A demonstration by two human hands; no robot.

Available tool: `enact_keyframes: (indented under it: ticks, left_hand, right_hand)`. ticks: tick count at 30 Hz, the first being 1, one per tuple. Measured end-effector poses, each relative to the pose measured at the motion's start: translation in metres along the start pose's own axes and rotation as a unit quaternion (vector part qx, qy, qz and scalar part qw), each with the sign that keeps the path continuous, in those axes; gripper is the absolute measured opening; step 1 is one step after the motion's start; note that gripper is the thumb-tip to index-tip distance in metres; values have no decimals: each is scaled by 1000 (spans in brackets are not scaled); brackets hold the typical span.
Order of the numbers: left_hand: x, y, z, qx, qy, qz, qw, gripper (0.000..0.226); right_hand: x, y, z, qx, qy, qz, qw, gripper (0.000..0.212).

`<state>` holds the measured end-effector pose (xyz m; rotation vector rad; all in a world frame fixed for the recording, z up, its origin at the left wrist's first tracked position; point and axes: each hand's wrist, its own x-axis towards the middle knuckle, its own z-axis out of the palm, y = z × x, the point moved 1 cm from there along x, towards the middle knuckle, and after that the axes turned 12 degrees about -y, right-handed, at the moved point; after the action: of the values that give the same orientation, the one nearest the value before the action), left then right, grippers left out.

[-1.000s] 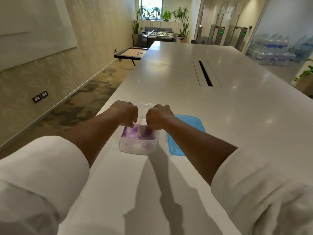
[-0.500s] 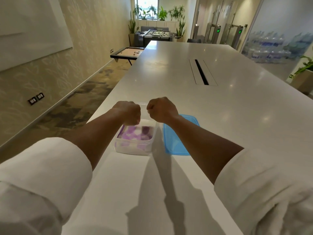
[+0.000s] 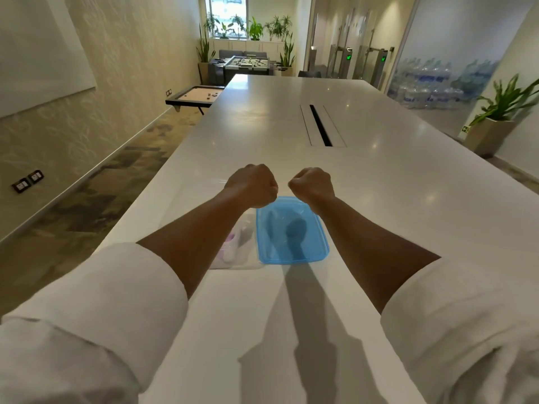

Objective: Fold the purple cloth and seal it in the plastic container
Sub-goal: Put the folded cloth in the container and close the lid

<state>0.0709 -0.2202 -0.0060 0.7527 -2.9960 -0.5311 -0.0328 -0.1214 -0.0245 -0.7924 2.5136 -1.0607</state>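
A clear plastic container [image 3: 242, 258] sits on the white table, mostly hidden under my left forearm. A sliver of the purple cloth [image 3: 231, 237] shows inside it. The blue lid [image 3: 291, 231] lies flat on the table right beside the container, on its right. My left hand [image 3: 252, 185] is a closed fist held above the table past the container's far end. My right hand [image 3: 312, 185] is also a closed fist, above the lid's far edge. Neither fist visibly holds anything.
The long white table [image 3: 379, 199] stretches ahead with a dark cable slot [image 3: 320, 125] in its middle. Its left edge [image 3: 140, 196] drops to patterned carpet. A potted plant [image 3: 495, 123] stands right; a low game board [image 3: 194, 96] stands far left.
Both fists have lifted out of the container and moved right and away from it. The view has shifted so the lid is now centred below my hands.
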Motion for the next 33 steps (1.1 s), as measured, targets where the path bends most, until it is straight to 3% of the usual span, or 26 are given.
enact_keyframes:
  ticks: [2, 7, 11, 16, 22, 26, 30, 33]
  left_hand:
    - [3, 8, 9, 14, -32, -26, 999, 26]
    - [8, 12, 39, 69, -128, -70, 987, 32]
    - [6, 15, 62, 57, -180, -80, 979, 37]
    - [4, 11, 77, 16, -165, -85, 982, 43]
    - [2, 14, 82, -20, -169, -80, 982, 67]
    - [-3, 27, 71, -171, -183, -85, 964, 89]
    - [-7, 39, 51, -387, -172, -128, 897, 96]
    - [-6, 38, 37, -487, -154, -93, 855, 88]
  right_hand:
    - [-3, 9, -5, -8, -18, 24, 1000, 7]
    - [-14, 33, -8, -27, -81, 88, 992, 20]
    - [-21, 51, -5, -50, -117, 124, 984, 8]
    - [-27, 60, 0, -33, -146, 156, 976, 12]
    - [-24, 55, -2, 49, -133, 150, 978, 12]
    - [-16, 44, -4, 176, -99, 150, 968, 13]
    - [-10, 27, -9, 320, -81, 133, 935, 34]
    - [-10, 17, -10, 343, -110, 89, 929, 37]
